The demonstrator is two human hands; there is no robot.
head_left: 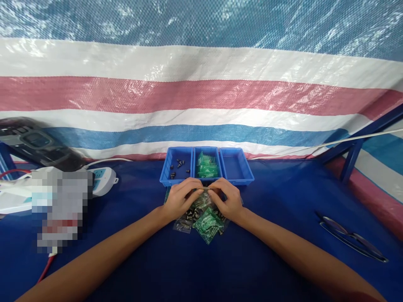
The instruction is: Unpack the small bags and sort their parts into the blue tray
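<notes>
My left hand [181, 198] and my right hand [227, 199] meet above a heap of small clear plastic bags [204, 218] on the blue table cover. Both hands pinch the top edge of one small clear bag [203, 191] between them. Some bags in the heap hold green parts, others hold small dark screws. Just behind my hands stands a blue three-compartment tray [236, 181]: loose dark screws [178, 165] lie in its left compartment, green bags [207, 165] fill the middle one, and nothing shows in the right one.
A white power strip [103, 178] with cables and a dark device [34, 142] sit at the left. Folded glasses [349, 238] lie at the right. A striped tarp [201, 92] hangs behind the table, with a blue frame leg [352, 161] at the far right.
</notes>
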